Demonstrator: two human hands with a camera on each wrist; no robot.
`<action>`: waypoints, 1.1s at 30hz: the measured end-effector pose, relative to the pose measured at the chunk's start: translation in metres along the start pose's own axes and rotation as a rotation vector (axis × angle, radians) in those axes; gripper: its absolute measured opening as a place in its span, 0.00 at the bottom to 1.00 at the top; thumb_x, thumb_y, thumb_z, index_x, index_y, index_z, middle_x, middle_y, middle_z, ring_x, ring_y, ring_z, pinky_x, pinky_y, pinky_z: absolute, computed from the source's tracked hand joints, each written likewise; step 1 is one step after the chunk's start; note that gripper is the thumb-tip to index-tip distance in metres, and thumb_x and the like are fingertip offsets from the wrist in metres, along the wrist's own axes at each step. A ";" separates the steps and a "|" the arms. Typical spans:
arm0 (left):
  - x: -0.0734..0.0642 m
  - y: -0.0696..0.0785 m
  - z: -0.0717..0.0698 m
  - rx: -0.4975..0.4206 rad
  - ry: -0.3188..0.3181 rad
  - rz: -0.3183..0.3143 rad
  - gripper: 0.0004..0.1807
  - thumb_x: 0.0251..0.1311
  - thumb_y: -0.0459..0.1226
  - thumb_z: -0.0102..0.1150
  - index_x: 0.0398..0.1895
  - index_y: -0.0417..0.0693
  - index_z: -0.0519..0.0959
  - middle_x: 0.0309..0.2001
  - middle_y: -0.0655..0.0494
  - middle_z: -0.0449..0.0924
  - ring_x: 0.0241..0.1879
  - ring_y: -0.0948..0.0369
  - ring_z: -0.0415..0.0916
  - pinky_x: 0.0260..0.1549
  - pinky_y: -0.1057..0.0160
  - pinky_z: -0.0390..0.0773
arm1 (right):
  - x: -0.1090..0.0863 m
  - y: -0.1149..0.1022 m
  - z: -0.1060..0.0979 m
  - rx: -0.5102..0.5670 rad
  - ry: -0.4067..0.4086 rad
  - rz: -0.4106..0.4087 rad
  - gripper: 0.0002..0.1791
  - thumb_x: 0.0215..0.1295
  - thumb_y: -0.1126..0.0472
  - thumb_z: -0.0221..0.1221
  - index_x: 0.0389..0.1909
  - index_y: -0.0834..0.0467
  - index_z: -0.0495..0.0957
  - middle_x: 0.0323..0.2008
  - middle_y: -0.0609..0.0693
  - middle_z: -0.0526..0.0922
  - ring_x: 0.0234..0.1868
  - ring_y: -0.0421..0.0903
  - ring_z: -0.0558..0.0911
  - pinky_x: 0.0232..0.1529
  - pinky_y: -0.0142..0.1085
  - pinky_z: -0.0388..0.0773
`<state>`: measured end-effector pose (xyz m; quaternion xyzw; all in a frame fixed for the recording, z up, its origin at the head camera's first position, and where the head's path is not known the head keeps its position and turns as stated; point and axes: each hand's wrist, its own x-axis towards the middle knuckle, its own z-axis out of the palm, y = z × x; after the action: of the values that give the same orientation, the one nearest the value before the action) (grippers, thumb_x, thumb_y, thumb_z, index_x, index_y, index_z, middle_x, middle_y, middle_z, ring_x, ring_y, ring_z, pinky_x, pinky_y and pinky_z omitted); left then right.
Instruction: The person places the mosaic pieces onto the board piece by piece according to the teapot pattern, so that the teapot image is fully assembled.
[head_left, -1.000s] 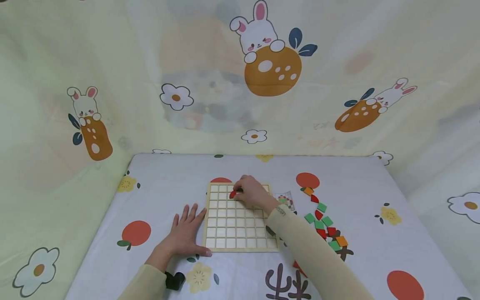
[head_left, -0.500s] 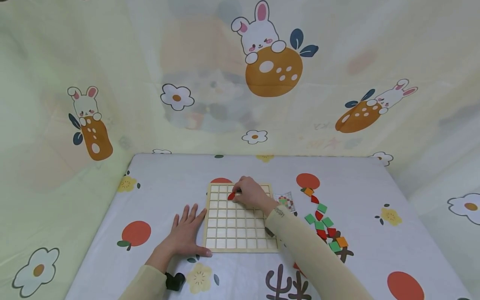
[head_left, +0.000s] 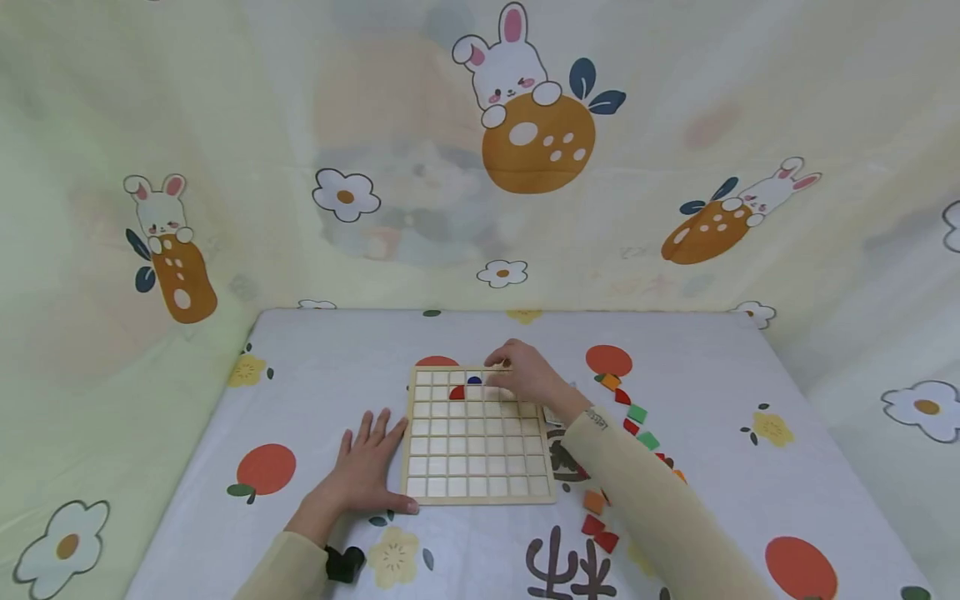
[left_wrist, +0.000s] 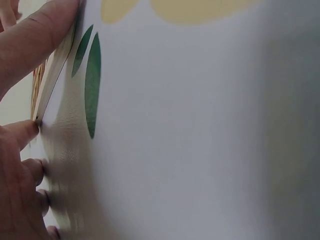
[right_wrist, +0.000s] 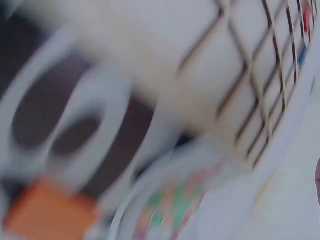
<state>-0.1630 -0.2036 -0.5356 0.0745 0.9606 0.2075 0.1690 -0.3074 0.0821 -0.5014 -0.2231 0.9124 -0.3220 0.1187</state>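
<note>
A wooden grid board (head_left: pixel 480 501) with white cells lies on the table. In its upper rows sit a red quarter-round tile (head_left: pixel 457 393) and, up and to the right of it, a small blue rounded tile (head_left: pixel 474 381). My right hand (head_left: pixel 527 373) hovers over the board's upper right part, thumb and fingers apart, nothing visible between them. Spread flat beside the board's left edge is my left hand (head_left: pixel 365 475), its thumb at the lower left corner. The left wrist view shows its thumb (left_wrist: pixel 35 42) and a fingertip against the board's side.
Green tiles (head_left: pixel 637 413), red tiles (head_left: pixel 606 542) and orange tiles (head_left: pixel 593 501) lie scattered right of the board, partly behind the right sleeve. A card with a coloured pattern (right_wrist: pixel 175 202) lies by the board's right edge. A black object (head_left: pixel 345 564) sits by the left wrist.
My right hand has let go of the red tile and moved right, uncovering the red and blue tiles on the board. My left hand stays in place.
</note>
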 end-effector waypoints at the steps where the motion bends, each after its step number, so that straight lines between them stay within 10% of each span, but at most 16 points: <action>1: 0.000 0.000 -0.001 0.001 0.002 -0.001 0.71 0.34 0.63 0.80 0.82 0.49 0.54 0.83 0.40 0.42 0.82 0.37 0.33 0.75 0.27 0.38 | -0.005 0.005 -0.007 0.000 0.012 -0.006 0.16 0.68 0.60 0.66 0.54 0.61 0.84 0.52 0.59 0.80 0.53 0.55 0.78 0.55 0.49 0.79; 14: -0.001 -0.002 -0.003 0.010 0.014 -0.003 0.71 0.34 0.64 0.80 0.82 0.49 0.54 0.83 0.39 0.42 0.82 0.36 0.32 0.75 0.26 0.37 | -0.072 0.095 -0.075 -0.052 0.204 0.144 0.18 0.68 0.59 0.66 0.54 0.65 0.83 0.48 0.63 0.82 0.46 0.56 0.79 0.48 0.48 0.79; 33: 0.003 -0.001 0.005 0.008 -0.007 -0.008 0.73 0.32 0.65 0.80 0.82 0.50 0.53 0.83 0.40 0.41 0.82 0.36 0.31 0.75 0.27 0.35 | -0.137 0.158 -0.084 0.001 0.129 0.377 0.20 0.72 0.54 0.63 0.58 0.62 0.81 0.52 0.62 0.82 0.49 0.54 0.76 0.49 0.41 0.79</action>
<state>-0.1643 -0.2018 -0.5408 0.0722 0.9611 0.2027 0.1730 -0.2703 0.3035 -0.5285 -0.0272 0.9435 -0.3083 0.1181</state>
